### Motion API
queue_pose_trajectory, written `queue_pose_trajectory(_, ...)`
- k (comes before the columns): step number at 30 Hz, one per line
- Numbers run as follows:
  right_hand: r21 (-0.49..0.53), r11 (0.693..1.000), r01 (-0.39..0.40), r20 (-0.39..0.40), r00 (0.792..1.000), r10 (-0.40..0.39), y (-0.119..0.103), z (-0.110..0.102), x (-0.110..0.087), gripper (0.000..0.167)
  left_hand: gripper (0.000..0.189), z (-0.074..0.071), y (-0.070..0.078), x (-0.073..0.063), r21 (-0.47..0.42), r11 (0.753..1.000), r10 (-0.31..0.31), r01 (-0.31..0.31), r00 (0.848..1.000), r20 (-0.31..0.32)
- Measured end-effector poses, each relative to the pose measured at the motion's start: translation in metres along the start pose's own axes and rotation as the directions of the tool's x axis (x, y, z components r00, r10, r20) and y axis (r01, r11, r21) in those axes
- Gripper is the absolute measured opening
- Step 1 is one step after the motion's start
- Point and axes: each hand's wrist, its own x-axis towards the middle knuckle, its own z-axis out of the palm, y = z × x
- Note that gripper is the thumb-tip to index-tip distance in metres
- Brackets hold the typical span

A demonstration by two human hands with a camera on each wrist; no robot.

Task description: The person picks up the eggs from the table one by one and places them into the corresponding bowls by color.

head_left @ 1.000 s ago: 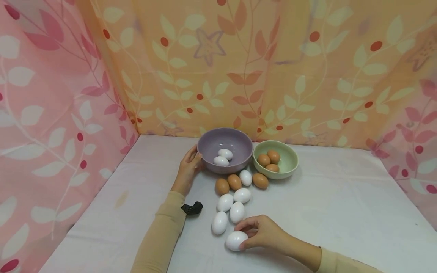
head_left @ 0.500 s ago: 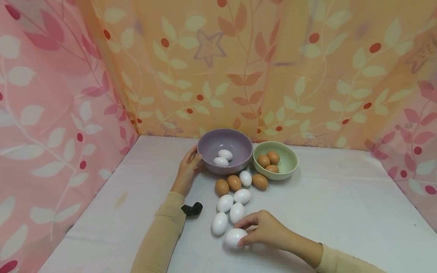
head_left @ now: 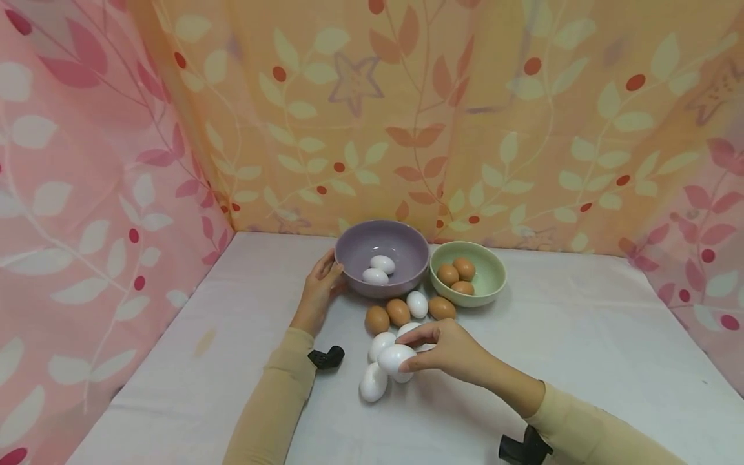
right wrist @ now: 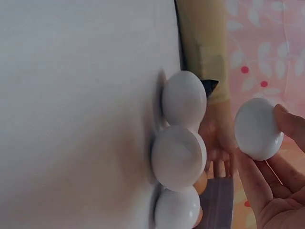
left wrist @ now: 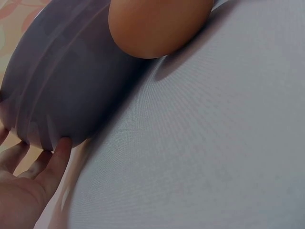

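My right hand (head_left: 456, 352) pinches a white egg (head_left: 395, 359) between thumb and fingers, held above the table over other white eggs. In the right wrist view, this egg (right wrist: 257, 129) is apart from the white eggs (right wrist: 178, 157) below. My left hand (head_left: 316, 294) rests against the left side of the purple bowl (head_left: 409, 248). Its fingers (left wrist: 59, 157) touch the bowl's outer wall in the left wrist view. Two white eggs (head_left: 375, 276) lie inside that bowl. Brown eggs (head_left: 377, 320) and a white egg (head_left: 417, 304) sit in front of the bowls.
A green bowl (head_left: 491, 278) with three brown eggs (head_left: 447, 275) stands just right of the purple one. White cloth covers the table (head_left: 581, 336). Patterned curtains (head_left: 500, 129) hang behind and at the sides. Black wrist mounts (head_left: 327, 358) stick out from both sleeves.
My right hand has lifted the white egg off the table and carried it forward, over the other white eggs. The left hand stays at the purple bowl.
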Motion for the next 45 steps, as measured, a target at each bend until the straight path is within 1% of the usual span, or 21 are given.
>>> queue_pose_trajectory(5, 0.072, 0.997, -0.005, 0.009, 1.0, 0.004, -0.005, -0.004, 0.009, 0.036, 0.052, 0.001, 0.001, 0.001, 0.019, 1.0, -0.008, 0.009, 1.0, -0.012)
queue_pose_trajectory(7, 0.083, 0.997, 0.001, 0.0, 1.0, -0.001, -0.006, -0.006, 0.012, 0.037, 0.051, 0.002, 0.002, 0.001, 0.024, 1.0, -0.012, 0.012, 1.0, -0.015)
queue_pose_trajectory(10, 0.083, 0.997, 0.004, -0.024, 1.0, -0.002, -0.006, -0.007, 0.018, 0.038, 0.052, 0.004, 0.002, 0.0, 0.024, 1.0, -0.013, 0.013, 1.0, -0.014)
queue_pose_trajectory(16, 0.102, 0.995, -0.023, -0.065, 0.997, 0.03, -0.009, -0.012, 0.031, 0.041, 0.052, 0.005, 0.0, -0.001, 0.008, 1.0, -0.007, 0.007, 1.0, -0.022)
queue_pose_trajectory(22, 0.115, 0.993, -0.036, -0.095, 0.994, 0.048, -0.011, -0.023, 0.042, 0.042, 0.053, 0.006, -0.003, -0.002, 0.002, 0.999, -0.037, 0.037, 0.999, -0.019)
queue_pose_trajectory(25, 0.125, 0.992, -0.025, -0.117, 0.992, 0.039, -0.012, -0.028, 0.05, 0.043, 0.052, 0.007, -0.003, -0.001, 0.005, 1.0, -0.023, 0.023, 1.0, -0.018)
queue_pose_trajectory(28, 0.133, 0.991, -0.033, -0.162, 0.985, 0.055, -0.013, -0.033, 0.059, 0.042, 0.051, 0.007, -0.004, 0.0, 0.003, 1.0, -0.007, 0.007, 1.0, -0.015)
queue_pose_trajectory(30, 0.128, 0.99, -0.064, -0.194, 0.977, 0.088, -0.012, -0.035, 0.064, 0.04, 0.052, 0.005, -0.005, 0.0, 0.001, 1.0, -0.003, 0.003, 1.0, -0.008)
queue_pose_trajectory(32, 0.118, 0.989, -0.092, -0.21, 0.971, 0.115, -0.012, -0.037, 0.069, 0.041, 0.052, 0.003, -0.005, 0.0, -0.004, 1.0, -0.007, 0.007, 1.0, -0.011)
queue_pose_trajectory(34, 0.099, 0.989, -0.106, -0.22, 0.967, 0.125, -0.011, -0.04, 0.074, 0.043, 0.052, 0.001, -0.005, -0.001, -0.012, 1.0, -0.008, 0.007, 1.0, -0.015)
queue_pose_trajectory(37, 0.121, 0.988, -0.094, -0.218, 0.969, 0.119, -0.012, -0.044, 0.081, 0.045, 0.052, -0.001, -0.004, -0.001, -0.019, 1.0, 0.002, -0.003, 1.0, -0.016)
queue_pose_trajectory(43, 0.122, 0.99, -0.069, -0.277, 0.956, 0.101, -0.011, -0.05, 0.099, 0.046, 0.052, -0.001, -0.002, -0.001, -0.013, 1.0, 0.004, -0.004, 1.0, -0.018)
queue_pose_trajectory(45, 0.142, 0.988, -0.068, -0.291, 0.951, 0.107, -0.011, -0.051, 0.105, 0.047, 0.052, 0.0, -0.002, 0.0, -0.012, 1.0, -0.002, 0.002, 1.0, -0.023)
